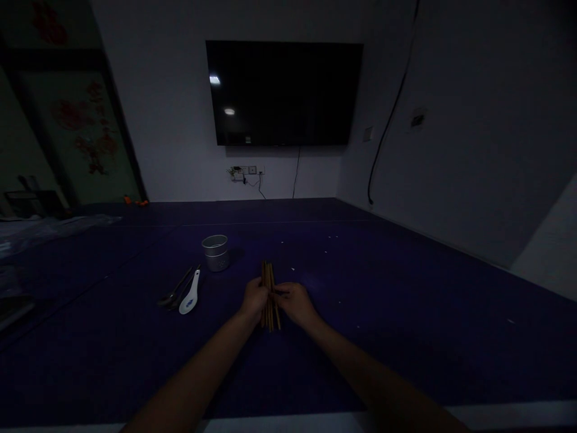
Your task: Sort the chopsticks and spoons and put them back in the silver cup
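I had the left hand (255, 299) curled closed around a bundle of sticks (268, 275), gripping from their left. The right hand (295, 300) was at their right side, thumb and fingers drawn partly together; I couldn't tell whether it pinched a stick or only touched. The bundle was at the lower centre of the frame, upper ends close together, lower ends slightly spread; I couldn't tell if they rested on the surface (406, 337). I judged the step in hand to be gathering or evening the sticks. The next move seemed to call for a firm left hold and a light right touch, so that none slid loose. Farther out, left of centre, a cup (216, 255) stood upright, apart from both hands. Below and left of it lay a white spoon (190, 297), with metal cutlery (169, 299) just beside. A TV (286, 93) hung at upper centre.
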